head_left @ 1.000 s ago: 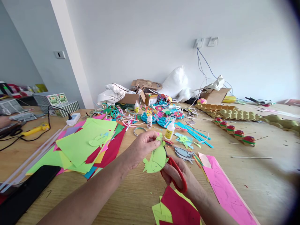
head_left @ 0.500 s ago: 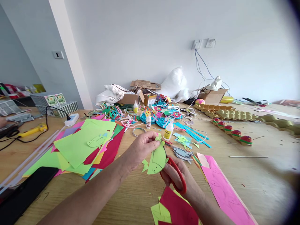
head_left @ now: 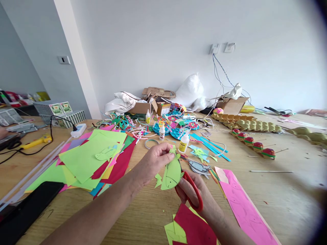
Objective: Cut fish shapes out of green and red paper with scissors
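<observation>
My left hand [head_left: 161, 157] pinches the upper end of a green paper fish [head_left: 170, 174], which has an eye and gill line drawn on it. My right hand [head_left: 195, 194] is closed round the handles of red-handled scissors [head_left: 196, 191]. Their blades lie along the fish's right edge, partly hidden behind the paper. A small green scrap [head_left: 158, 180] is just left of the fish. Grey paper fish [head_left: 199, 167] lie on the table beyond my right hand. Below it are red paper [head_left: 195, 226] and yellow-green pieces [head_left: 175, 232].
Stacked coloured paper [head_left: 87, 156] and a black phone [head_left: 30, 207] lie to the left. Glue bottles [head_left: 183, 142] stand ahead, before a heap of crafts. A pink sheet [head_left: 246, 204] with drawn outlines and egg-carton caterpillars [head_left: 255, 144] are on the right.
</observation>
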{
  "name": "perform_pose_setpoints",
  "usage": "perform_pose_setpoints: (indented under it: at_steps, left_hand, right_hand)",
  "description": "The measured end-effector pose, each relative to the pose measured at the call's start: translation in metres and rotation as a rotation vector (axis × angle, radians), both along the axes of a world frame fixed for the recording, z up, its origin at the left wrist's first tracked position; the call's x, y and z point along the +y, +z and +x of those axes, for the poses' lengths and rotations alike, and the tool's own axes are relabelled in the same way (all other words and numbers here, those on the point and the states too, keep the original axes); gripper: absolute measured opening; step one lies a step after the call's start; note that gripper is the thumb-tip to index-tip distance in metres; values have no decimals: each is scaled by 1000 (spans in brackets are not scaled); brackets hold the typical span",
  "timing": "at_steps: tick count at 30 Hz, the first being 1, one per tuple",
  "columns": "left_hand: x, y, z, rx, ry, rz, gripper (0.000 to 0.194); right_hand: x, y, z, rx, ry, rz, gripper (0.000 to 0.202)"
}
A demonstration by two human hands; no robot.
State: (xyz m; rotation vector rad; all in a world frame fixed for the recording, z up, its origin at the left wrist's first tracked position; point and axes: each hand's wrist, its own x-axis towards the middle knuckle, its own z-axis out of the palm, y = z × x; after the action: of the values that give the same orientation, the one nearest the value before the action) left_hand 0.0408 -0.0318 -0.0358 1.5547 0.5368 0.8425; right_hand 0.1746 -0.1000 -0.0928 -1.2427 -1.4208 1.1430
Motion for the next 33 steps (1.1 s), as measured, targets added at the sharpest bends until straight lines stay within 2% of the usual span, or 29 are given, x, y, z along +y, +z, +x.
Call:
perform_pose_setpoints:
  at_steps: [6, 16, 24, 33]
  left_hand:
    - [-1, 1, 0, -7, -5, 12, 16]
    - [1, 4, -2, 51, -3, 20, 15]
    - [-2, 5, -1, 38, -43, -42, 16]
    - [6, 3, -8, 90, -94, -7, 14]
  right_hand:
    - [1, -1, -1, 4, -7, -13, 30]
    - [0, 1, 2, 0, 12, 5, 33]
    - [0, 3, 3, -44, 11, 3, 34]
    - [-1, 4, 3, -56, 21, 16, 34]
